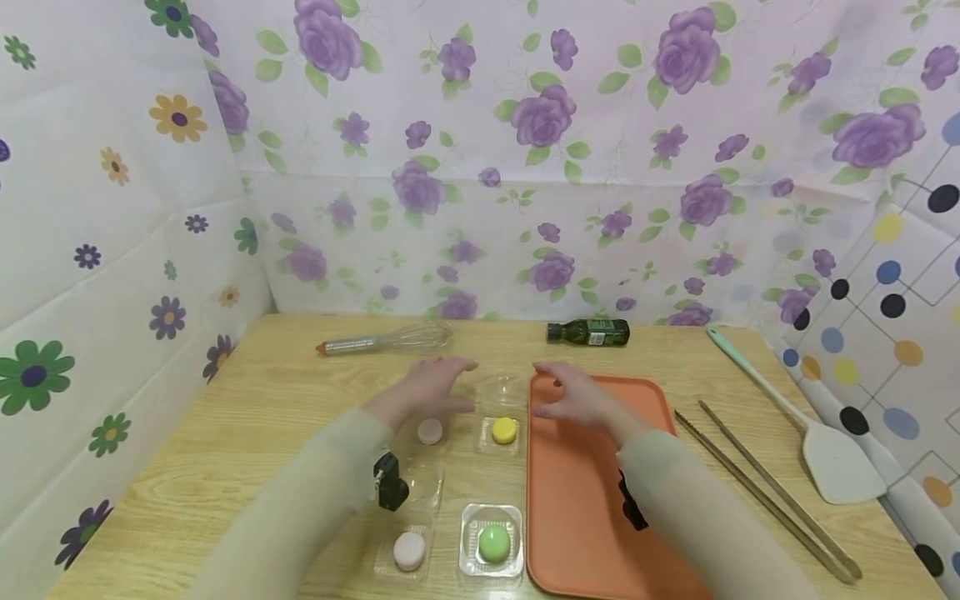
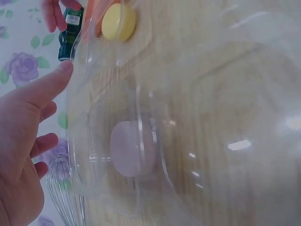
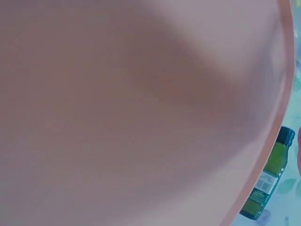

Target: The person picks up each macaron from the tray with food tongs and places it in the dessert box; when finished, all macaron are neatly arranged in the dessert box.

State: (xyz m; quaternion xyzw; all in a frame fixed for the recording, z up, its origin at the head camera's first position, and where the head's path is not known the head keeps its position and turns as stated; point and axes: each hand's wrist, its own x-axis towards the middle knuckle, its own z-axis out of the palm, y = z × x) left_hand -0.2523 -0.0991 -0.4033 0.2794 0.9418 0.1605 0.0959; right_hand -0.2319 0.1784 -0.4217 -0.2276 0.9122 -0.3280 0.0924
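In the head view my left hand hovers over the table's middle, fingers apart and holding nothing. My right hand is over the far left part of an orange tray, its fingers also extended and bare. Between and below them lies a yellow macaron in a transparent plastic box with its lid folded back. Beneath my left hand sits a pale macaron, seen through plastic in the left wrist view. Nearer me are a pink macaron and a green macaron, each in a transparent box.
A whisk and a dark green bottle lie along the back. To the right of the tray are metal tongs and a white spatula with a mint handle. Patterned cloth stands behind the table.
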